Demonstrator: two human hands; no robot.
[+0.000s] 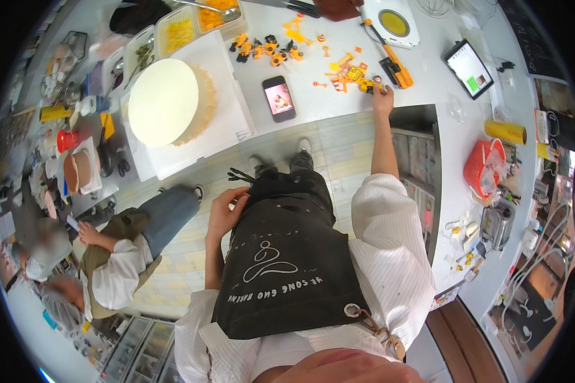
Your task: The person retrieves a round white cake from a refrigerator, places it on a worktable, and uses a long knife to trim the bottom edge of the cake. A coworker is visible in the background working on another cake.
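Note:
My right hand reaches over the table's near edge, its fingertips on a small yellow toy vehicle. Around that toy lie flat orange and yellow toy road signs and a larger yellow-and-black toy crane. My left hand hangs beside my black apron, fingers curled and apart with no object visible in them. A phone showing a picture lies on the table. Left of it, a round cake coated in smooth pale cream stands on a white board.
Several yellow toy vehicles stand farther back. Tubs of cut fruit line the cake's far side. A white scale and a tablet are at right, near a red basket. A co-worker holding a phone stands at left.

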